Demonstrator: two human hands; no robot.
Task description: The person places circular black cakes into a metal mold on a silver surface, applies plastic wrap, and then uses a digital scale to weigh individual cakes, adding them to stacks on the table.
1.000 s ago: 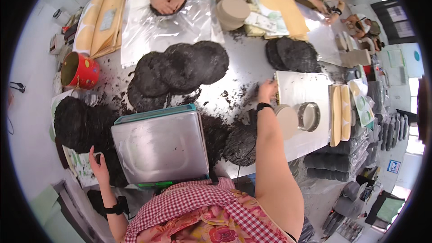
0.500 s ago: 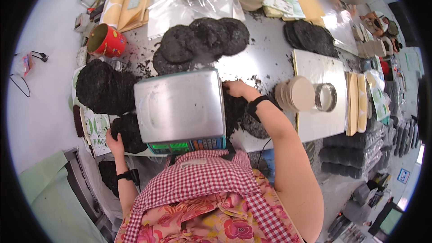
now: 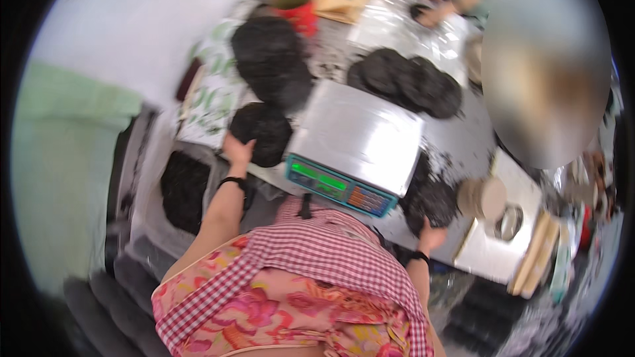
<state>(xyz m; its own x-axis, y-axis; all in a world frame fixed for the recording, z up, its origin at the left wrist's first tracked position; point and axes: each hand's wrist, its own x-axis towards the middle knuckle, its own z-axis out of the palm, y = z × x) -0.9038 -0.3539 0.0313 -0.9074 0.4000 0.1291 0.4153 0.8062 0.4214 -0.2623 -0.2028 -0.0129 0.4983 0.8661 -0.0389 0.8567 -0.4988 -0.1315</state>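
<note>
At the left edge of a thick black round slab [image 3: 263, 133] is my left hand [image 3: 238, 150], its thumb along the side and its other fingers curled round the edge, partly hidden. To its right stands a scale with a bare steel top [image 3: 357, 132] and a lit green display. On the scale's other side my right hand [image 3: 433, 235] touches the near edge of a crumbly dark round lump [image 3: 431, 203]; its thumb points up and the fingers are blurred and hidden. More black material [image 3: 271, 59] is heaped beyond the left slab.
Overlapping black slabs [image 3: 403, 79] lie beyond the scale. A red tin [image 3: 301, 16] is at the far left. Stacked beige discs [image 3: 483, 198] and a metal ring [image 3: 509, 222] sit on a white board at right. Below left, a lined bin [image 3: 215, 185] holds black material. A co-worker's hand [image 3: 430, 16] works opposite.
The view has turned, so the scale appears tilted. My right hand has moved from the far part of the dark pile to the near edge of the lump. My left hand stays at its slab.
</note>
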